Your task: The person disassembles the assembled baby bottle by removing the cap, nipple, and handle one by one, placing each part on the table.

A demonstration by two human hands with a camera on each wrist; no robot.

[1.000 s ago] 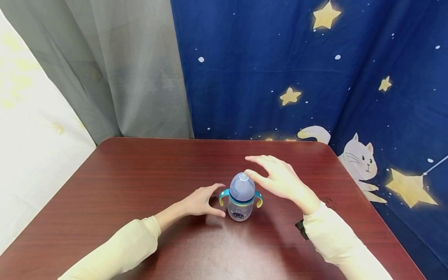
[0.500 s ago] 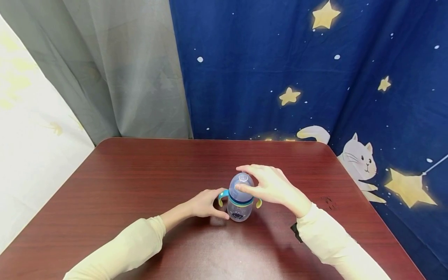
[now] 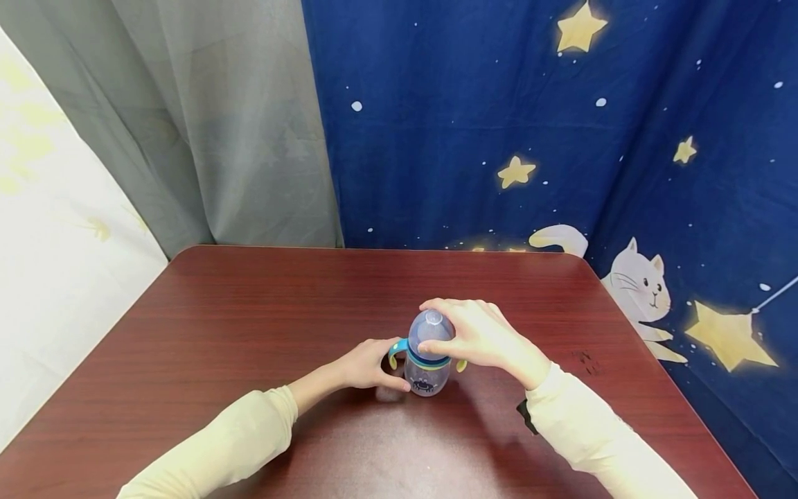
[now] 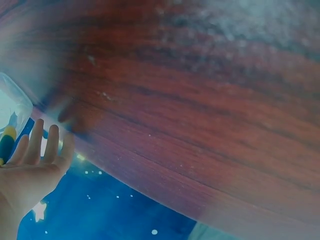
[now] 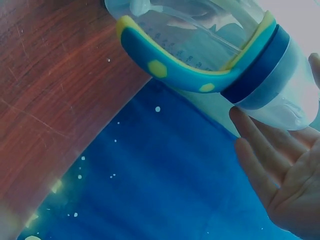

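Observation:
A baby bottle (image 3: pixel 431 378) stands upright on the table, with blue-and-yellow side handles and a translucent bluish dome cap (image 3: pixel 429 326). My right hand (image 3: pixel 483 334) holds the cap from the right, thumb across its front and fingers at its far side. In the right wrist view, the fingers of that hand (image 5: pixel 280 160) lie along the cap, below the dark blue collar. My left hand (image 3: pixel 364 364) stands around the left handle (image 3: pixel 397 346), its thumb tip at the lower body. Its fingers (image 4: pixel 36 142) look nearly straight in the left wrist view; their contact with the bottle is unclear.
The dark red wooden table (image 3: pixel 262 298) has rounded far corners. Behind it hang a grey curtain (image 3: pixel 262 138) and a blue curtain (image 3: pixel 436 138) printed with stars and a cat. A white cloth (image 3: pixel 50 242) hangs at the left.
My right hand has come down and left from above the bottle onto its cap. The left hand has moved slightly right, closer around the handle. The bottle has stayed in place.

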